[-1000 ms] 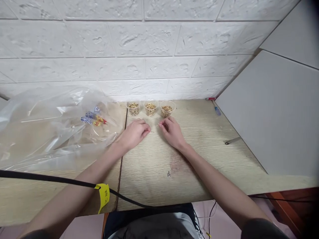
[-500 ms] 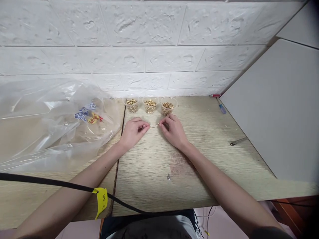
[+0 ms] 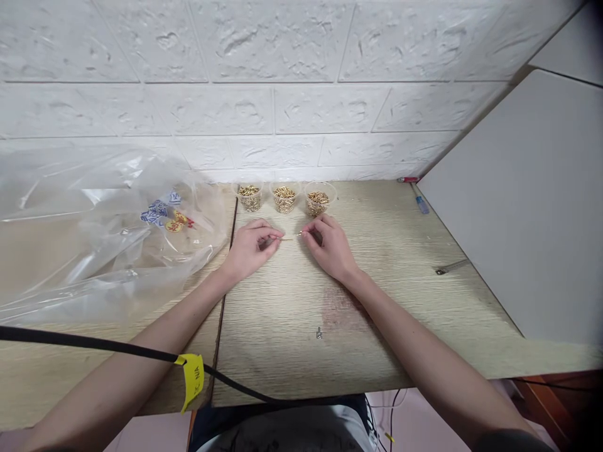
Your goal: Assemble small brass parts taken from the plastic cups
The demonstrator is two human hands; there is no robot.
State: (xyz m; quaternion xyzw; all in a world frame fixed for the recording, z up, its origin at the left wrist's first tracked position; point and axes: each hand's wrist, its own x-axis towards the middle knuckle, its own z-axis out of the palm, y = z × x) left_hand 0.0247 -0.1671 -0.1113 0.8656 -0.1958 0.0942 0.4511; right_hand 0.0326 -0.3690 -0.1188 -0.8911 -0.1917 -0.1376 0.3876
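Gold-coloured metal, thin and straight: the pin (image 3: 286, 239) sits pinched between thumb and fingertips of my left hand (image 3: 247, 251), its free end pointing toward my right hand (image 3: 332, 251). That hand closes narrowly on a small shiny bit (image 3: 299, 234), mostly hidden; its shape I cannot tell. Both parts are held above the table (image 3: 277, 314), apart from each other, in front of three cups of gold-coloured pieces. Handling, as I judge it: very light, stiff, smooth enough to roll or slip, unlikely to break. Recommended hold: fingertip pads near the rear end, light pressure, front end left exposed.
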